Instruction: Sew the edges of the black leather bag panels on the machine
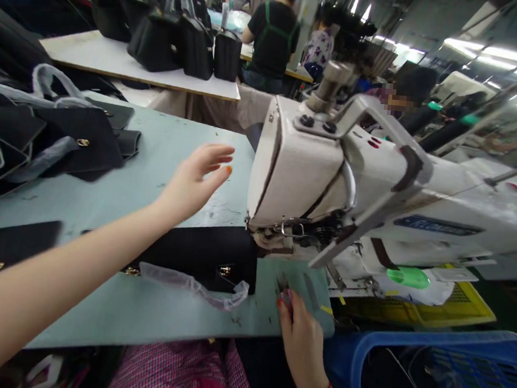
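My left hand [201, 173] is raised over the table, left of the sewing machine head [295, 167]. Its fingers are apart and nothing is in them. Beneath that arm lies a black bag piece [217, 248] with gold hardware and a strap in clear plastic wrap [194, 287]; its right end reaches the machine's needle area. Low on the right, my right hand [304, 335] is closed around small thread snips [283, 286], their tips pointing away from me over the tabletop. Part of the snips is hidden by the fingers.
Black bag pieces [81, 134] are piled at the left of the pale green table [155, 129]. A blue basket [362, 356] and a yellow crate [471, 309] sit lower right. Finished-looking black bags [193, 44] stand on a board behind; people work beyond.
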`<state>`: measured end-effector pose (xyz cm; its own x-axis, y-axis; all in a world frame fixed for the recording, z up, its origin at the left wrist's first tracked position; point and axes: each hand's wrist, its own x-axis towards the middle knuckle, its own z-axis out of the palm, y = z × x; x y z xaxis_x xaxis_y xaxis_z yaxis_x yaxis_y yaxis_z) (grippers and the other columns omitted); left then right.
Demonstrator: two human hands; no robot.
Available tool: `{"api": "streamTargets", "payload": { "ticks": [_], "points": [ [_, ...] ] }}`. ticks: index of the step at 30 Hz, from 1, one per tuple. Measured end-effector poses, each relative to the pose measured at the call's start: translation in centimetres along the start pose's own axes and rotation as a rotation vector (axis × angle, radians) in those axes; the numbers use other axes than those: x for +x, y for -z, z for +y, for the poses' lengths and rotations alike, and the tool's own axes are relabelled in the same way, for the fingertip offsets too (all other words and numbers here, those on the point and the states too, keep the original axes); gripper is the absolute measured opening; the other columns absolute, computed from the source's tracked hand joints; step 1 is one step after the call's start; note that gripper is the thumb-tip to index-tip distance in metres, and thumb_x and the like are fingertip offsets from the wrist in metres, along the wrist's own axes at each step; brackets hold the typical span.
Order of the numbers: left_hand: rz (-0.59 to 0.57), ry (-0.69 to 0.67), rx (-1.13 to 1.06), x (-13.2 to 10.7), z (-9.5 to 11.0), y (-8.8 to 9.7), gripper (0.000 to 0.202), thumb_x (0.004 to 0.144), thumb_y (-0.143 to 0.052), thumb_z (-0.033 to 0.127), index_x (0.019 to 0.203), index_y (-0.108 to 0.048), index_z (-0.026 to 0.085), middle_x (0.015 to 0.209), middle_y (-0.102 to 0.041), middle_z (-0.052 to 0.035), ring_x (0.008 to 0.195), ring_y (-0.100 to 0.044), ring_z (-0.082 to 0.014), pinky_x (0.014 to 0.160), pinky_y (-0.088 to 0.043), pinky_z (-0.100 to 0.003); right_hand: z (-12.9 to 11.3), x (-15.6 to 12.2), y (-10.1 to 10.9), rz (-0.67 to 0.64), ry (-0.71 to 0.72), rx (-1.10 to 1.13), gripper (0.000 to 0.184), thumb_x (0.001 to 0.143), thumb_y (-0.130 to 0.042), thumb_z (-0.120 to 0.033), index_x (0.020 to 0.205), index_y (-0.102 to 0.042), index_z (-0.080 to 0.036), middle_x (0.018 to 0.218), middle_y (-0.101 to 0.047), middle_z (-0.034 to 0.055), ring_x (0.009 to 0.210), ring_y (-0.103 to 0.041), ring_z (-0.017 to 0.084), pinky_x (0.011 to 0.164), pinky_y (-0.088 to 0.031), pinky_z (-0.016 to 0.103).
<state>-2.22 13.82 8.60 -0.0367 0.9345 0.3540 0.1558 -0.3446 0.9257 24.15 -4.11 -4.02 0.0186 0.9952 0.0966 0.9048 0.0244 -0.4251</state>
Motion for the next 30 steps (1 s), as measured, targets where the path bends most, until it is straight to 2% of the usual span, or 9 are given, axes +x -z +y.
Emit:
{"api": "streamTargets", "payload": {
  "ticks": [3,5,7,10,15,19,23,26,30],
  "points": [
    [-0.096,-0.443,0.353,-10.4,0.6,2.1,0.040,0.085,-0.057,0.012,0.119,-0.063,0.031,0.105,-0.065,-0.0019,0.099,-0.060,-0.0174,0.095,-0.051,-0.033,0.9,1.3,-1.1,0.059,0.015,-0.171,0.027,0.093,-0.054,-0.022,0.117,-0.063,-0.013,0.110,-0.069,0.0162,0.100,-0.065,0.032,0.084,-0.050,0.041],
    [-0.598,-0.779,0.404,-17.2,-0.4,2.9,0.043,0.088,-0.049,0.010,0.126,-0.061,0.025,0.096,-0.071,-0.0008,0.093,-0.064,-0.0144,0.093,-0.054,-0.025,-0.3,2.8,-1.3,0.065,0.084,-0.086,0.027,0.094,-0.054,-0.023,0.118,-0.063,-0.015,0.118,-0.066,0.0149,0.109,-0.060,0.032,0.093,-0.046,0.043],
    [-0.874,-0.825,0.592,-22.6,-2.8,3.2,0.046,0.089,-0.049,0.007,0.131,-0.059,0.021,0.112,-0.072,-0.0018,0.109,-0.063,-0.0150,0.107,-0.047,-0.028,-2.2,4.4,-1.5,0.009,0.181,0.166,0.025,0.099,-0.046,-0.026,0.114,-0.064,-0.017,0.112,-0.068,0.0113,0.106,-0.061,0.026,0.092,-0.046,0.037],
    [-0.517,-0.593,0.854,-26.4,-7.9,2.4,0.062,0.090,-0.055,0.016,0.149,-0.037,0.010,0.139,-0.057,-0.0163,0.134,-0.048,-0.0264,0.108,-0.047,-0.038,-4.9,5.7,-2.1,-0.082,0.195,0.550,0.030,0.102,-0.040,-0.035,0.092,-0.063,-0.017,0.083,-0.066,0.0045,0.078,-0.061,0.017,0.070,-0.044,0.026],
    [-0.156,-0.411,0.929,-22.0,-11.3,-0.7,0.090,0.089,-0.057,0.022,0.156,0.001,0.007,0.162,-0.002,-0.0258,0.149,-0.007,-0.0431,0.110,-0.029,-0.068,-6.8,5.3,-3.7,-0.044,0.058,0.772,0.045,0.099,-0.045,-0.046,0.063,-0.039,-0.019,0.056,-0.038,-0.0043,0.054,-0.039,0.010,0.054,-0.026,0.024],
    [0.053,-0.535,0.953,-15.9,-8.7,-1.7,0.086,0.082,-0.067,0.032,0.154,-0.024,0.017,0.162,-0.012,-0.0204,0.148,-0.012,-0.0438,0.113,-0.015,-0.071,-6.9,4.7,-3.4,-0.053,0.036,0.824,0.047,0.098,-0.045,-0.049,0.062,-0.036,-0.019,0.057,-0.033,-0.0048,0.055,-0.033,0.009,0.054,-0.023,0.024],
    [-0.173,-0.720,1.031,-13.5,-6.1,0.5,0.044,0.084,-0.066,0.030,0.127,-0.058,0.025,0.136,-0.061,-0.0118,0.133,-0.049,-0.0337,0.118,-0.008,-0.064,-6.8,4.7,-2.4,-0.109,0.002,0.861,0.047,0.097,-0.045,-0.050,0.063,-0.037,-0.019,0.059,-0.031,-0.0045,0.057,-0.032,0.010,0.054,-0.024,0.024],
    [-0.378,-0.684,0.992,-13.4,-5.3,2.4,0.028,0.089,-0.058,0.021,0.117,-0.062,0.022,0.128,-0.066,-0.0091,0.129,-0.055,-0.0292,0.119,-0.018,-0.060,-6.6,4.9,-1.8,-0.155,-0.029,0.885,0.047,0.097,-0.045,-0.050,0.063,-0.035,-0.019,0.061,-0.028,-0.0044,0.057,-0.030,0.009,0.054,-0.023,0.024],
    [-0.461,-0.658,0.873,-13.5,-5.1,2.9,0.020,0.093,-0.052,0.019,0.109,-0.064,0.017,0.132,-0.064,-0.0121,0.131,-0.053,-0.0269,0.115,-0.035,-0.052,-6.9,4.8,-1.3,-0.182,-0.041,0.903,0.046,0.096,-0.046,-0.049,0.063,-0.036,-0.019,0.061,-0.029,-0.0043,0.058,-0.030,0.010,0.054,-0.023,0.024]
  ]
}}
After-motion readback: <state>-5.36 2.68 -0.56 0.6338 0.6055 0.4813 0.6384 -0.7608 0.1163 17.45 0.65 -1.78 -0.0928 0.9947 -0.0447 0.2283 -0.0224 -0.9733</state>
